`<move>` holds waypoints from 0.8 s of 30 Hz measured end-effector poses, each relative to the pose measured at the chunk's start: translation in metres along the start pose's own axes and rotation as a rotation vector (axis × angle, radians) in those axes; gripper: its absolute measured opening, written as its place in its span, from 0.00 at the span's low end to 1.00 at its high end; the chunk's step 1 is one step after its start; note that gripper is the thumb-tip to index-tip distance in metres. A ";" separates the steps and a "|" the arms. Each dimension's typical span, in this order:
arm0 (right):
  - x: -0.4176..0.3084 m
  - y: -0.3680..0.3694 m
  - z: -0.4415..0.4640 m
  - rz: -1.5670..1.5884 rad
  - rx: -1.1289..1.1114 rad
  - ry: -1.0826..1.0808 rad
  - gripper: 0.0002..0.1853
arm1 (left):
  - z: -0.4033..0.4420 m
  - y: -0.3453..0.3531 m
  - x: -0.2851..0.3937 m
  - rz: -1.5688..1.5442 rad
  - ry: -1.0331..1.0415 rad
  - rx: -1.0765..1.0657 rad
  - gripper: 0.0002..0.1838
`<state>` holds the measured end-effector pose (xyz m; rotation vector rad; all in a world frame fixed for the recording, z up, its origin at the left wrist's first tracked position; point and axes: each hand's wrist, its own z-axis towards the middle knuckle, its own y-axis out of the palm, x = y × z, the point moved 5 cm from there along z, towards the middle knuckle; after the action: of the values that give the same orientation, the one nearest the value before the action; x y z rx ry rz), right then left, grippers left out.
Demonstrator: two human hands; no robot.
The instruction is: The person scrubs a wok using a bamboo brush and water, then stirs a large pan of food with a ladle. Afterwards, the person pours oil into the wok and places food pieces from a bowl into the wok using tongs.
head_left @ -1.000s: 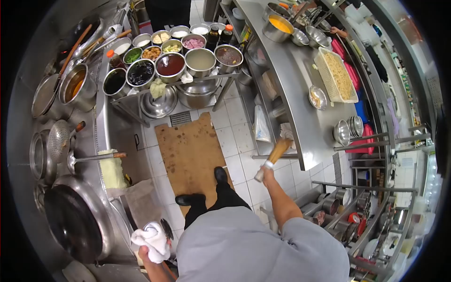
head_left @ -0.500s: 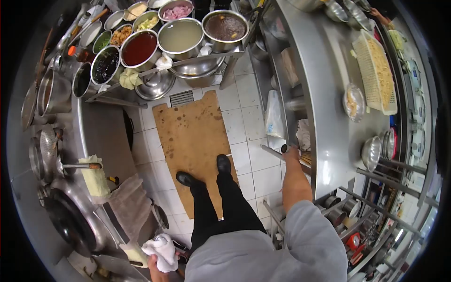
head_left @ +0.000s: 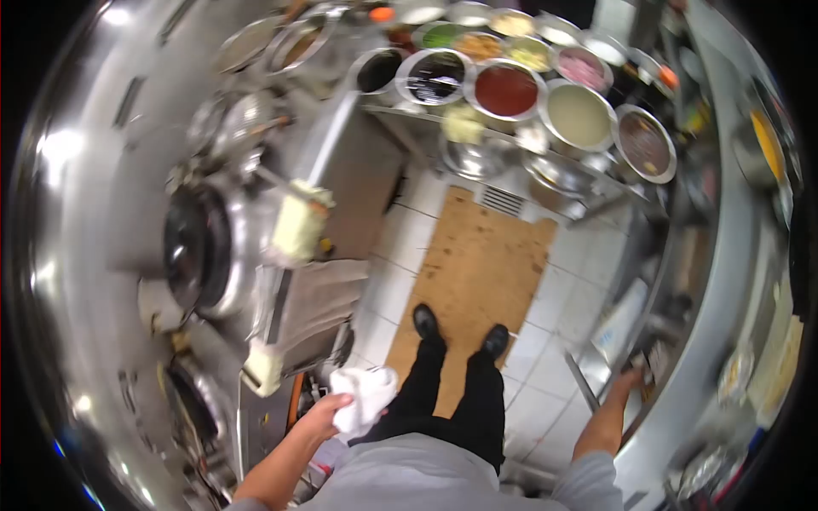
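Note:
My left hand [head_left: 324, 416] is closed around a bunched white cloth [head_left: 365, 399], held in front of my waist on the left. On the other side, my right arm stretches down to the shelf under the steel counter. My right hand [head_left: 629, 380] is at the shelf's front edge, its fingers blurred and apparently closed on a small dark thing [head_left: 641, 364] I cannot make out. Pale folded cloth [head_left: 659, 358] lies on the shelf close to that hand. A white plastic bag [head_left: 620, 322] hangs or stands just beyond it.
Steel pots of sauces [head_left: 506, 90] and bowls of chopped ingredients fill a rack ahead. A stove with a black wok [head_left: 198, 247] runs along the left, a cloth-wrapped handle [head_left: 300, 223] jutting out. Brown matting [head_left: 477, 255] covers the tiles underfoot. The steel counter [head_left: 724, 255] borders the right.
The view has swung left, showing more of the stove. My left hand has come further into view with the white cloth. My right hand remains at the shelf under the counter.

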<state>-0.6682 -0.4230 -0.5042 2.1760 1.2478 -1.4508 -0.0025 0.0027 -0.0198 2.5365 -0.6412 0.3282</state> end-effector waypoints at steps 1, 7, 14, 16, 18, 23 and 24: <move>-0.019 0.012 -0.037 -0.073 0.063 0.000 0.36 | 0.000 0.007 0.005 -0.049 0.042 -0.051 0.45; -0.029 0.043 -0.171 -0.404 0.144 0.427 0.34 | -0.026 0.046 0.036 -0.170 0.255 -0.142 0.42; 0.007 0.117 -0.355 -1.148 -1.199 -0.411 0.38 | -0.064 0.072 0.117 -0.296 0.447 -0.319 0.51; -0.016 0.119 -0.414 -1.136 -1.382 -0.396 0.37 | -0.066 0.077 0.138 -0.315 0.470 -0.435 0.51; -0.079 0.116 -0.485 -1.155 -1.403 -0.236 0.37 | -0.063 0.088 0.159 -0.333 0.478 -0.524 0.50; -0.169 0.090 -0.528 -0.974 -1.215 -0.739 0.33 | -0.015 0.129 0.155 -0.182 0.412 -0.333 0.38; -0.164 0.083 -0.514 -0.946 -1.099 -0.781 0.31 | 0.006 0.135 0.147 -0.125 0.361 -0.337 0.37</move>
<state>-0.3006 -0.2463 -0.1407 0.2394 2.0498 -1.1173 0.0572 -0.1587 0.0806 2.1120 -0.3612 0.5652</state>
